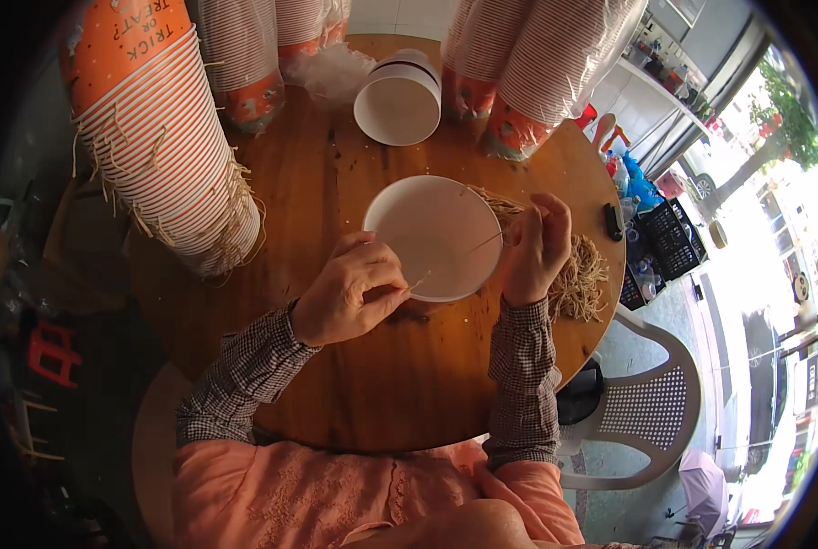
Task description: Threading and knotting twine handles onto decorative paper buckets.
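A white round paper tub [407, 209] stands on the wooden table [372, 393] in front of me, its open mouth facing up. My left hand [359, 291] is closed in a pinch at the tub's near left rim, with a thin pale strand [419, 283] poking out past the fingertips. At the tub's right rim my right hand [537, 249] is also closed, pinching a thin, dark, needle-like piece [485, 241] that crosses over the tub's mouth. Whether that piece is a needle or a straw strand I cannot tell. Beside my right hand lies a bundle of straw-coloured strands [581, 282].
A tall orange-and-white stack of paper tubs [166, 151] with straw strands leans at the left. Plastic-wrapped stacks [555, 78] stand at the back, near two nested white tubs [397, 110]. A small black object [613, 221] lies at the right edge, above a grey plastic chair [647, 403].
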Motion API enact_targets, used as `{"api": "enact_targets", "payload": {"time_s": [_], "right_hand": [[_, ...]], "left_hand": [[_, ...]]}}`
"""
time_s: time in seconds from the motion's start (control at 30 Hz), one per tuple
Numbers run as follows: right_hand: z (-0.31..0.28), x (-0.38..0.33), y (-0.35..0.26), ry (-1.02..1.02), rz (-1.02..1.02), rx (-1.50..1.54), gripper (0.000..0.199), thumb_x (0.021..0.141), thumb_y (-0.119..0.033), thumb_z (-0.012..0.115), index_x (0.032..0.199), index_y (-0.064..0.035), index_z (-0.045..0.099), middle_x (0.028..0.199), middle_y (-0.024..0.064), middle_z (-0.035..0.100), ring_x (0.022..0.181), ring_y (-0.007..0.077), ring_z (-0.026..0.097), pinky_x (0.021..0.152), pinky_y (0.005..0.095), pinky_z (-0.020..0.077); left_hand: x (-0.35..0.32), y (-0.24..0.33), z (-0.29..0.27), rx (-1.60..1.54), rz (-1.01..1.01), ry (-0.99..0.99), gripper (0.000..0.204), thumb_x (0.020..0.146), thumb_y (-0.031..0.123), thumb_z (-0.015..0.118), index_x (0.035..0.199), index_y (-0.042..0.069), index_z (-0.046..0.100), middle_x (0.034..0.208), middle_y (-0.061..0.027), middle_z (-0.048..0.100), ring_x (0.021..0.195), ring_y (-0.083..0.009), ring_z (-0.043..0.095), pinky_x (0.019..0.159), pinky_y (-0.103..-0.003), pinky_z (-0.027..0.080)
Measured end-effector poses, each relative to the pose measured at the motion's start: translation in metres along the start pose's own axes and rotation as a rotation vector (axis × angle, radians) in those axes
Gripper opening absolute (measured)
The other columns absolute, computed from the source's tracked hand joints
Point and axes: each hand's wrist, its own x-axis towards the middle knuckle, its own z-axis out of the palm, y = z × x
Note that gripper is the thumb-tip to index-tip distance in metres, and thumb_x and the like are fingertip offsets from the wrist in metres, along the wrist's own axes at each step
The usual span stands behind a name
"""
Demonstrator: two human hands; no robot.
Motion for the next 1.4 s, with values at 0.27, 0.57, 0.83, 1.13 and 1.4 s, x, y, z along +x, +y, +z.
{"api": "enact_targets", "payload": {"time_s": [0.27,0.57,0.83,1.13,1.4], "right_hand": [[-0.028,0.003,0.031,-0.297,0.198,-0.231,0.018,0.094,-0.014,0.054,0.086,0.0004,0.061,0.067,-0.0001,0.052,0.057,0.0066,0.045,0.051,0.0223,0.0366],[0.013,-0.057,0.025,-0.852,-0.398,-0.698,0.026,0.075,-0.012,0.067,0.1,-0.0087,0.065,0.11,0.01,0.059,0.082,0.0271,0.064,0.062,0.0369,0.0541],[0.012,-0.075,0.025,-0.764,-0.282,-0.634,0.039,0.075,-0.008,0.066,0.114,-0.0108,0.062,0.128,0.0131,0.052,0.093,0.0274,0.065,0.071,0.0369,0.0559],[0.002,-0.078,0.037,-0.659,-0.217,-0.625,0.024,0.083,-0.008,0.061,0.107,-0.0076,0.063,0.111,0.0103,0.059,0.078,0.0242,0.067,0.066,0.0337,0.0551],[0.008,-0.092,0.043,-0.729,-0.163,-0.606,0.02,0.086,-0.009,0.058,0.105,-0.006,0.063,0.102,0.0096,0.06,0.075,0.0251,0.065,0.065,0.0347,0.0534]], "left_hand": [[-0.005,-0.004,-0.003,0.38,0.093,0.158,0.016,0.074,0.014,0.076,0.086,0.012,0.065,0.083,0.0025,0.06,0.082,-0.0171,0.059,0.095,-0.038,0.041],[0.01,0.002,-0.008,0.443,-0.012,0.219,0.02,0.076,0.018,0.073,0.092,0.009,0.067,0.09,-0.0025,0.061,0.09,-0.0222,0.057,0.081,-0.036,0.043],[0.027,-0.024,-0.009,0.754,-0.008,0.13,0.011,0.076,0.009,0.066,0.072,0.006,0.057,0.078,-0.0075,0.053,0.078,-0.0258,0.057,0.069,-0.038,0.047],[0.1,0.027,-0.19,0.517,0.127,0.504,0.014,0.083,0.015,0.069,0.085,0.002,0.065,0.068,-0.007,0.062,0.062,-0.0148,0.059,0.059,-0.029,0.047],[0.073,0.038,-0.382,-0.205,-0.104,0.565,0.03,0.09,0.031,0.065,0.089,0.002,0.061,0.072,-0.0055,0.062,0.059,-0.014,0.061,0.054,-0.022,0.051]]}}
